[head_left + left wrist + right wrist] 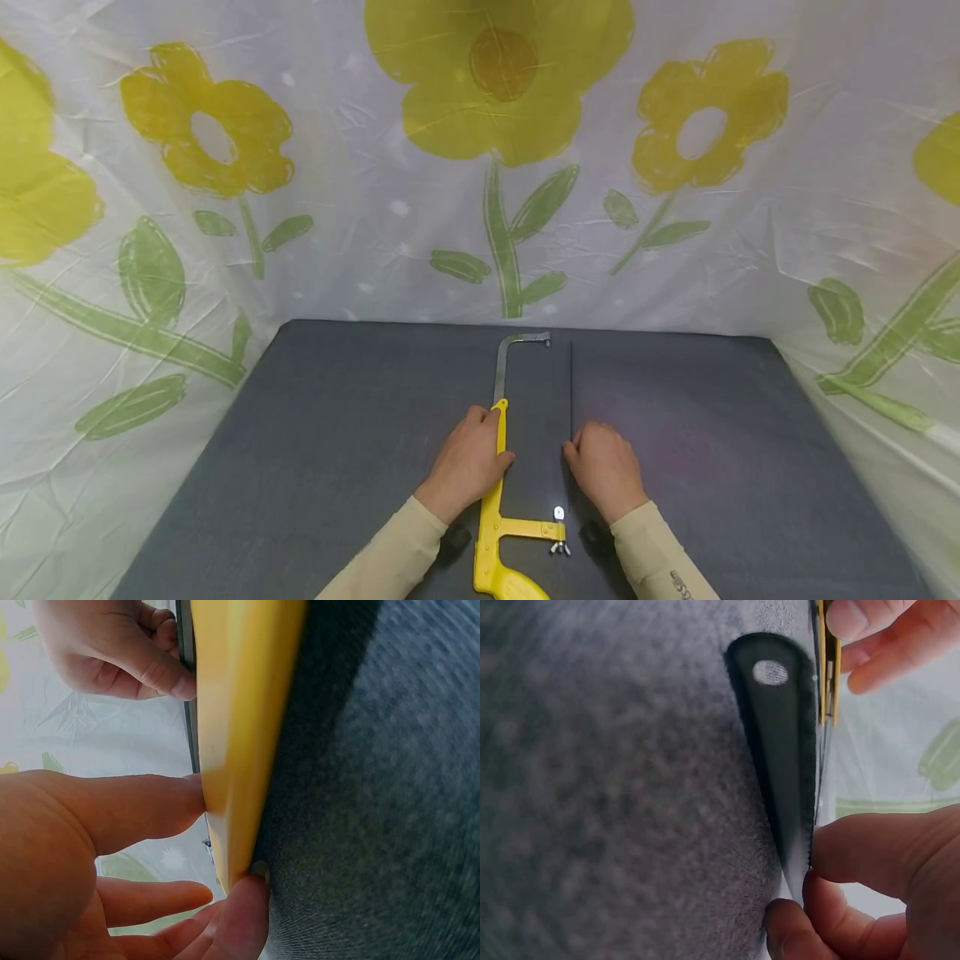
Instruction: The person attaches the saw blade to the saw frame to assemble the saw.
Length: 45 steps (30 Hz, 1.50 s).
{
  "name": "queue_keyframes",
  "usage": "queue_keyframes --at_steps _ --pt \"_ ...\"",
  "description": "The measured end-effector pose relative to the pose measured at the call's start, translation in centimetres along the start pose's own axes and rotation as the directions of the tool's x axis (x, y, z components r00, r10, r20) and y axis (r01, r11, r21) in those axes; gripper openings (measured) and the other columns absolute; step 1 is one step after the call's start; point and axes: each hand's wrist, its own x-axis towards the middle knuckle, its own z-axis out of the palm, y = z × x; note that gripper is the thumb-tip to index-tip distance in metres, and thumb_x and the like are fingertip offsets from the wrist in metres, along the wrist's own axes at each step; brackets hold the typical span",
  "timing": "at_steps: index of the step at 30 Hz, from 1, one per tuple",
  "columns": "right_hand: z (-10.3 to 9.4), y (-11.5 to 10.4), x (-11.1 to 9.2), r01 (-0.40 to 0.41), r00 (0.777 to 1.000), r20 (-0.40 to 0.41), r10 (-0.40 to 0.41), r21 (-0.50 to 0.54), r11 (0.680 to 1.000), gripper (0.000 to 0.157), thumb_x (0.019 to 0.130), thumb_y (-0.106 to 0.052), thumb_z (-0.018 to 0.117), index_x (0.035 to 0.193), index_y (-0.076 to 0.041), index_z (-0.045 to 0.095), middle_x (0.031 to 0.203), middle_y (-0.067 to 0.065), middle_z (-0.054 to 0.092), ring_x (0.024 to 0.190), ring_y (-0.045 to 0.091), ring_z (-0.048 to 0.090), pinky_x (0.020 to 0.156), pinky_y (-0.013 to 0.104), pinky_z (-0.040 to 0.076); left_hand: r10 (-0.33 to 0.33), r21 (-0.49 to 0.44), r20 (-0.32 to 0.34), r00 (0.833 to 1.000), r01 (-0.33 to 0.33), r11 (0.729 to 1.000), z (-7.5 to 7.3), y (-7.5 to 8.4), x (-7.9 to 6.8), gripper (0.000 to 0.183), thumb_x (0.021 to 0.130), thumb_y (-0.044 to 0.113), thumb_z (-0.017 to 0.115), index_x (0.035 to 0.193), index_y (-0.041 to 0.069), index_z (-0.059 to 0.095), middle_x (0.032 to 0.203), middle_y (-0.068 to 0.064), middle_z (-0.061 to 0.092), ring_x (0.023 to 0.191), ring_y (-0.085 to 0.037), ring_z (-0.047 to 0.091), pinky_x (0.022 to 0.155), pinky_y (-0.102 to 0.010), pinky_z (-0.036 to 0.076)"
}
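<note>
A hacksaw frame (pixel 491 517) with a yellow handle and a bare metal front arm lies lengthwise on the dark surface. My left hand (pixel 468 462) grips its yellow bar about midway, thumb on one side and fingers on the other. To the right, my right hand (pixel 602 467) pinches a thin dark saw blade (pixel 776 750) between thumb and fingers. One end of that blade, with a round hole, shows in the right wrist view. The blade is apart from the frame, running roughly parallel to it. A wing nut (pixel 559 547) sits on the frame's short rear arm.
The dark grey cloth-covered table (pixel 360 375) extends to both sides of the hands. Behind and beside it hangs a white sheet (pixel 337 208) printed with yellow flowers and green leaves.
</note>
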Motion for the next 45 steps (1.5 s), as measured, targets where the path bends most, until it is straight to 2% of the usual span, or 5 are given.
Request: queue_keyframes --at_steps 10,15,31,40,45 --pt "-0.01 0.03 0.09 0.034 0.999 -0.033 -0.034 0.016 0.999 0.023 0.093 -0.010 0.077 0.075 -0.012 0.064 0.067 0.002 0.060 0.059 0.019 0.054 0.058 0.039 0.046 0.001 0.010 0.000 1.000 -0.001 1.000 -0.04 0.11 0.02 0.071 0.091 0.021 0.088 0.150 -0.004 0.059 0.133 -0.020 0.062 0.094 -0.022 0.065 0.079 -0.037 0.061" --pt "-0.06 -0.26 0.13 0.010 1.000 -0.027 -0.009 0.024 1.000 0.014 0.093 -0.009 0.081 0.091 -0.005 0.067 0.077 0.007 0.069 0.063 0.021 0.060 0.060 0.041 0.050 0.011 0.003 -0.005 1.000 -0.011 1.000 0.00 0.01 0.02 0.070 0.091 0.020 0.088 0.150 -0.005 0.059 0.133 -0.020 0.062 0.095 -0.023 0.065 0.081 -0.038 0.061" --pt "-0.66 -0.19 0.70 -0.108 0.991 0.084 0.100 0.099 0.989 0.054 0.095 -0.010 0.080 0.139 0.010 0.055 0.092 0.017 0.075 0.073 0.023 0.065 0.066 0.045 0.056 -0.012 0.007 0.011 1.000 0.012 1.000 0.09 -0.03 0.01 0.071 0.092 0.023 0.088 0.151 -0.003 0.058 0.136 -0.018 0.062 0.098 -0.023 0.065 0.085 -0.039 0.062" --pt "-0.82 0.13 0.70 -0.060 0.994 0.090 0.055 0.061 0.996 0.044 0.096 -0.011 0.079 0.133 0.010 0.065 0.116 0.028 0.076 0.100 0.043 0.074 0.086 0.058 0.058 -0.018 0.005 0.009 1.000 0.018 1.000 0.04 0.07 -0.02 0.072 0.092 0.022 0.087 0.151 -0.005 0.056 0.136 -0.019 0.062 0.099 -0.024 0.065 0.085 -0.040 0.062" --pt "-0.85 0.25 0.74 -0.050 0.995 0.088 0.044 0.068 0.996 0.041 0.097 -0.011 0.077 0.131 0.010 0.067 0.118 0.028 0.076 0.106 0.046 0.074 0.091 0.061 0.056 -0.021 0.009 0.011 1.000 0.021 1.000 -0.05 0.19 -0.04 0.072 0.093 0.022 0.087 0.152 -0.006 0.056 0.135 -0.019 0.062 0.098 -0.023 0.065 0.085 -0.039 0.062"
